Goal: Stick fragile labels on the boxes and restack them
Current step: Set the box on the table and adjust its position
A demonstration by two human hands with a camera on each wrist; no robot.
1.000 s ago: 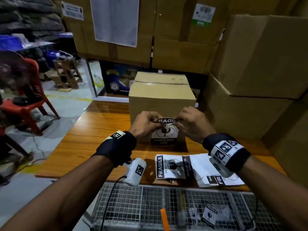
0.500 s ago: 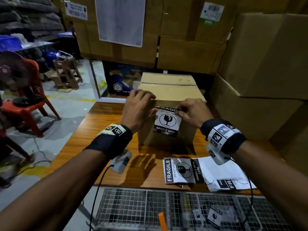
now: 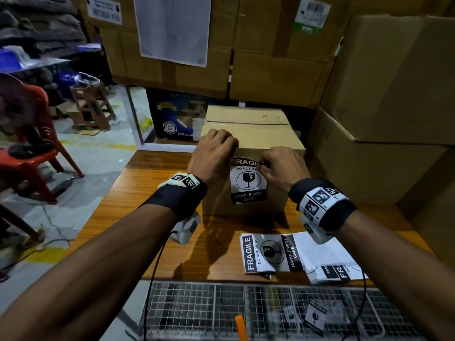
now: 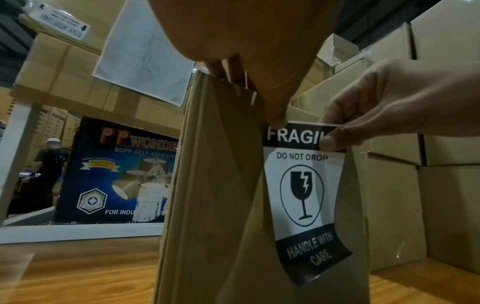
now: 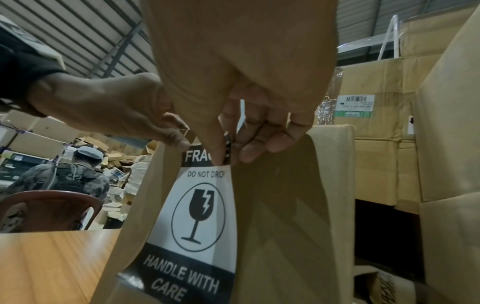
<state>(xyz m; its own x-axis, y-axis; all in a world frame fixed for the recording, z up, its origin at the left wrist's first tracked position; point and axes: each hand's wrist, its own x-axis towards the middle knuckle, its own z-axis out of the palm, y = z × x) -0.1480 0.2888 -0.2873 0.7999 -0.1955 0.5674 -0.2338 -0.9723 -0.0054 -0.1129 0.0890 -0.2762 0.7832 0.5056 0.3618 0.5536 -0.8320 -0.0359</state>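
A small cardboard box (image 3: pixel 253 136) stands on the wooden table (image 3: pixel 147 193). A black-and-white fragile label (image 3: pixel 248 183) hangs flat against its front face, with the lower edge curling off slightly. My left hand (image 3: pixel 225 147) holds the box's top front edge. Its fingers lie over the top and its thumb presses the label's top left corner. My right hand (image 3: pixel 264 166) pinches the label's top right corner between thumb and forefinger. The left wrist view shows the label (image 4: pixel 303 191) and the right hand's pinch (image 4: pixel 335 133). The right wrist view shows the label (image 5: pixel 197 205) on the box (image 5: pixel 285 205).
Spare fragile labels (image 3: pixel 269 253) and white backing sheets (image 3: pixel 327 262) lie on the table's near edge. A wire basket (image 3: pixel 197 306) below holds more labels. Large cartons (image 3: pixel 394 94) rise on the right and behind. A red chair (image 3: pixel 32 148) stands on the left.
Both hands carried the label up to the box's front face. The left hand left the label's top edge and went onto the box top, thumb on the corner.
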